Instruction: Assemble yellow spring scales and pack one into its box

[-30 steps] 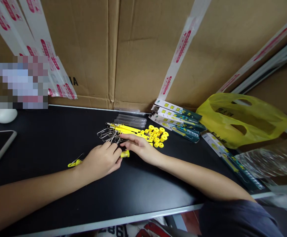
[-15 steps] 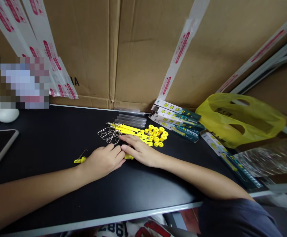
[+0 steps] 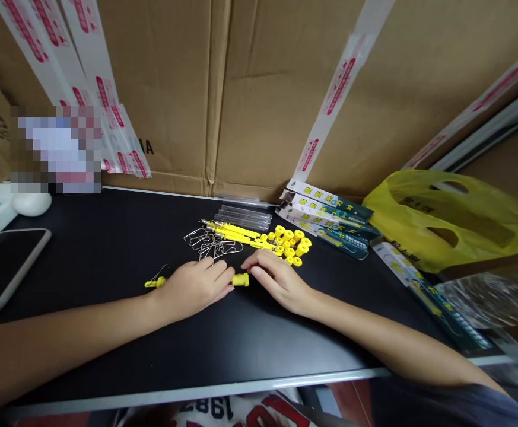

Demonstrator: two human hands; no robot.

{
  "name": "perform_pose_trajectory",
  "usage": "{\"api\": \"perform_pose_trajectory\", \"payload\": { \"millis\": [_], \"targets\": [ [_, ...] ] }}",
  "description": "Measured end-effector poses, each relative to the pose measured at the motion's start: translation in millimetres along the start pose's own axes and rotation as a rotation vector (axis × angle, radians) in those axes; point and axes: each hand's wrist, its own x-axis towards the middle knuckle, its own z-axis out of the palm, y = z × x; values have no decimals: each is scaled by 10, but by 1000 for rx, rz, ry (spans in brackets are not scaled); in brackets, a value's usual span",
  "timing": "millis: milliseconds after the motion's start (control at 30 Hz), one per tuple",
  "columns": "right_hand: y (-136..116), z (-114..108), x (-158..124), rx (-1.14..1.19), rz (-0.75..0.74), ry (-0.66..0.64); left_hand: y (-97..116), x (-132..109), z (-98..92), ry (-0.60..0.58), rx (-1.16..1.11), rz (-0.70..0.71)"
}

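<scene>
Protruding either side of the gripping left hand (image 3: 199, 286), a yellow-ended device (image 3: 240, 280) faces the half-open right hand (image 3: 284, 283).

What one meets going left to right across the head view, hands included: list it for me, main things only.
Phone → yellow hooked piece → left hand → yellow cap → right hand → stacked boxes → yellow bag.

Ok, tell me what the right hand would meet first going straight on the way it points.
Most likely the yellow end piece jutting from the left hand, just off the right hand's fingertips. Depth is unclear, so it might pass just over that and meet the left hand's fingers.
</scene>
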Motion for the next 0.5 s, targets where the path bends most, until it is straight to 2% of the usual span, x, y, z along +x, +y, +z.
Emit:
{"api": "perform_pose_trajectory", "payload": {
  "millis": [67, 133, 267, 367, 433, 500],
  "targets": [
    [43, -32, -54, -23, -57, 18, -5, -2, 8, -17, -20, 3],
    [107, -49, -48, -20, -77, 92, -11, -1, 16, -32, -39, 1],
    [225, -133, 83, 41, -15, 222, -21, 11, 15, -30, -70, 2],
    [218, -371, 129, -17, 68, 280, -23, 19, 3, -22, -82, 6],
    [177, -587, 76, -190, 170, 209, -24, 23, -3, -26, -83, 8],
    [148, -765, -37, -420, 291, 63, -23, 25, -6, -36, -76, 10]
  ]
}}
